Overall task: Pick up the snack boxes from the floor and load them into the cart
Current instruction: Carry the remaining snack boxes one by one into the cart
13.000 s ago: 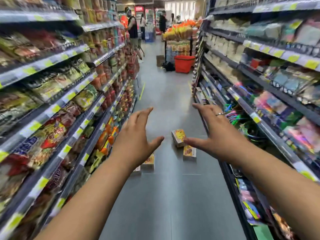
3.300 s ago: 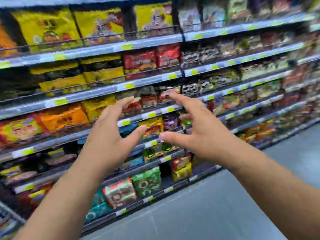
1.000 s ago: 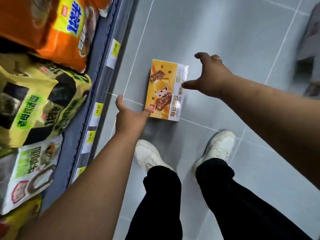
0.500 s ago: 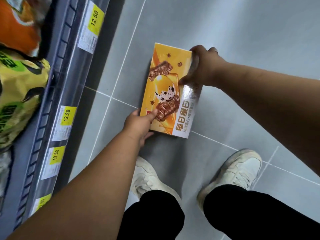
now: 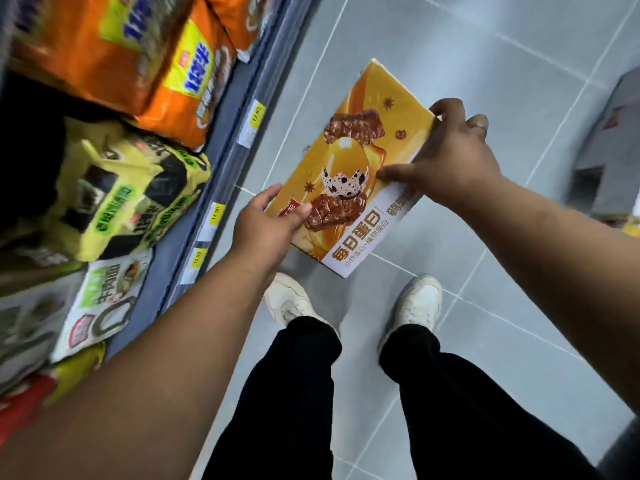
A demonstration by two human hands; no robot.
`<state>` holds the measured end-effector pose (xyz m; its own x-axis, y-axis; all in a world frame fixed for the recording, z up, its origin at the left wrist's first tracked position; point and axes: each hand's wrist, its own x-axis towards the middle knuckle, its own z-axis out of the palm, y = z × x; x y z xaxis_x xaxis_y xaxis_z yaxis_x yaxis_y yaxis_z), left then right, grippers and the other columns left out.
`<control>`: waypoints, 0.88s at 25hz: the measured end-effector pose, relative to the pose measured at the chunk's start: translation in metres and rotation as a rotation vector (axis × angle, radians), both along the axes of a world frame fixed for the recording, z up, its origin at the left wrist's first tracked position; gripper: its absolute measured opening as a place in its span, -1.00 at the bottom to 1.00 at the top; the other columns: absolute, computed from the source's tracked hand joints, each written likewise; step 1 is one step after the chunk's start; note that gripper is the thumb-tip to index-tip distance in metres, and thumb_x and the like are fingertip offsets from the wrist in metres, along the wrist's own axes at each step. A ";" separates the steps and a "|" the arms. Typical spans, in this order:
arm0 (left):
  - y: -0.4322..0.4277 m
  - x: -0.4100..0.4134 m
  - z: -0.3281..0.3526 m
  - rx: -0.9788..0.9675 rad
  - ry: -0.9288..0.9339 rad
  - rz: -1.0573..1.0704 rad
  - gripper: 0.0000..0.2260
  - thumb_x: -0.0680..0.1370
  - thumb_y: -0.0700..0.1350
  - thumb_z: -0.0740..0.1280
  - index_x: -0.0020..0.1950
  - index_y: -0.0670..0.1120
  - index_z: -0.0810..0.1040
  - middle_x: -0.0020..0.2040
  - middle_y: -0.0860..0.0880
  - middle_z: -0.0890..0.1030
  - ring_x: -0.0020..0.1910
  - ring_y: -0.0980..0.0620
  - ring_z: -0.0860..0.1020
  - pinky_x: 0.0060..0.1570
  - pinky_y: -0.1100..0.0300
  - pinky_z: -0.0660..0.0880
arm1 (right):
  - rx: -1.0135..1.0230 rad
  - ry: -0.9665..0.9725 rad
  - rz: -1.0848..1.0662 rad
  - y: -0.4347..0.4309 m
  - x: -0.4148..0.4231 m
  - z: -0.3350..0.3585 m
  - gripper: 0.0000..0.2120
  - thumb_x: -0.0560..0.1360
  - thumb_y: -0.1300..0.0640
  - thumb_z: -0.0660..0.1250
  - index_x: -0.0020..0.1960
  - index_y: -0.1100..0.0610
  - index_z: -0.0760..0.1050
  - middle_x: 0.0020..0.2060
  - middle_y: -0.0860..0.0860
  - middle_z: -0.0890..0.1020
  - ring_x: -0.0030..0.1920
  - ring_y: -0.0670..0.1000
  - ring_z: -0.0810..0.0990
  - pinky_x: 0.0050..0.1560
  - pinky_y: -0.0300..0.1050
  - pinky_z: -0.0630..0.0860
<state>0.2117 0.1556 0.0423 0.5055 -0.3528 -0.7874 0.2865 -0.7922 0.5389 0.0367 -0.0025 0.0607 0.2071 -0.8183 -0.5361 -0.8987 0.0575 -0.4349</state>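
Box [image 5: 360, 98] is lifting off the floor [image 5: 467, 43].
Left hand [image 5: 266, 226] and right hand [image 5: 450, 157] are gripping opposite edges, steadying it.

A shelf [image 5: 256, 74] runs along the left, its grey edge carrying yellow price tags [image 5: 257, 114]. On it lie orange bags [image 5: 173, 81], then a yellow-and-black bag [image 5: 131, 188], then a white-and-green bag [image 5: 104, 306]. Two white shoes [image 5: 291, 303] stand side by side under black trousers [image 5: 287, 393]. A blurred grey object [image 5: 609, 150] sits at the right edge.

Shelf edge [image 5: 221, 188] just left of snack box [image 5: 363, 161], open floor [image 5: 485, 64] right
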 end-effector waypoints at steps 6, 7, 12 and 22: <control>0.017 -0.003 0.260 -0.108 -0.321 0.082 -0.54 0.45 -0.01 0.50 0.31 0.04 0.49 -0.16 0.14 0.61 -0.22 0.22 0.61 -0.05 0.21 0.58 | -0.125 -0.135 0.120 0.014 0.004 0.255 -0.18 0.24 -0.15 0.57 0.35 0.04 0.25 0.26 0.17 0.31 0.05 0.26 0.55 0.00 -0.06 0.39; 0.028 -0.008 0.303 -0.129 -0.379 0.106 -0.54 0.46 0.00 0.49 0.32 0.03 0.48 -0.22 0.17 0.57 -0.31 0.30 0.58 -0.13 0.30 0.56 | -0.149 -0.175 0.174 0.020 0.004 0.294 -0.19 0.25 -0.13 0.57 0.34 0.05 0.25 0.25 0.18 0.31 0.04 0.26 0.54 -0.02 -0.06 0.38; 0.116 -0.030 0.477 -0.178 -0.668 0.321 -0.50 0.45 0.03 0.49 0.34 -0.03 0.46 0.00 0.08 0.60 -0.04 0.12 0.58 -0.03 0.31 0.46 | -0.202 -0.447 0.381 0.071 0.016 0.446 -0.23 0.27 -0.02 0.58 0.33 0.11 0.27 0.25 0.22 0.38 0.20 0.19 0.42 -0.02 -0.12 0.33; 0.397 -0.129 0.700 0.062 -1.098 0.842 -0.53 0.43 0.10 0.48 0.30 0.09 0.46 0.00 0.06 0.60 0.00 0.00 0.59 0.06 0.05 0.54 | 0.220 -0.866 0.968 0.292 0.059 0.651 -0.38 0.27 -0.09 0.58 0.17 -0.19 0.29 0.07 -0.01 0.57 0.05 -0.02 0.57 -0.03 -0.09 0.55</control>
<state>0.0829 0.5529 0.7425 0.9112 0.3854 0.1458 0.1414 -0.6246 0.7680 0.0955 0.2890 0.7112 0.9976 -0.0591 -0.0368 -0.0531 -0.3048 -0.9509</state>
